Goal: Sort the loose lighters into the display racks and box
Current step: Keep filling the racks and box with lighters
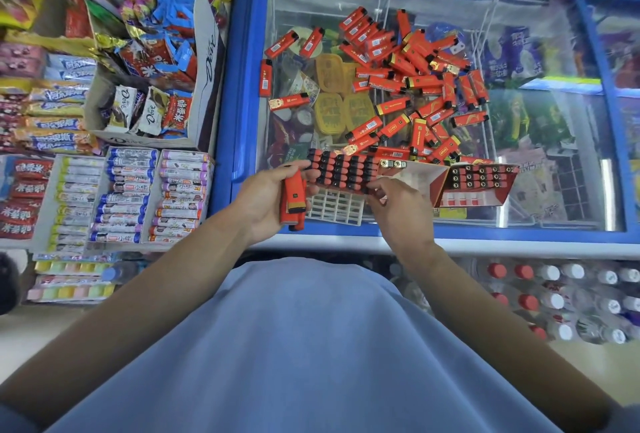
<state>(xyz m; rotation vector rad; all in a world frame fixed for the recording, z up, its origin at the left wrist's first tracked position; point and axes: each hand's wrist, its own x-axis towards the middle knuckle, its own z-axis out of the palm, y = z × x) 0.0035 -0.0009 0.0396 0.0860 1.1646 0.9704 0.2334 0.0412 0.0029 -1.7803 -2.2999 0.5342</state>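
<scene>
Red lighters (415, 82) lie in a big loose pile on the glass lid of the blue freezer (242, 93) — lots are not sorted yet. Close to the person sits a white rack (336, 205) with little square holes. Its far rows are full of lighters standing up, black tops showing, and its near rows have nothing in them. Just to the right is an open red box (479, 185), tipped so its rows of lighters face the person.

The left hand (266, 204) curls round a small bunch of lighters (294, 202), about two or three, though it is hard to count them. I think they are held there as a ready stock, so the other hand need not reach into the pile each time. Its fingertips also touch the left end of the filled rows, maybe to keep the rack from sliding.

The right hand (398, 207) has bent fingers at the edge of the filled rows, where the next holes are. It may be pinching one lighter into place — I cannot tell for sure.

Candy boxes (131, 197) sit on the shelf to the left.
</scene>
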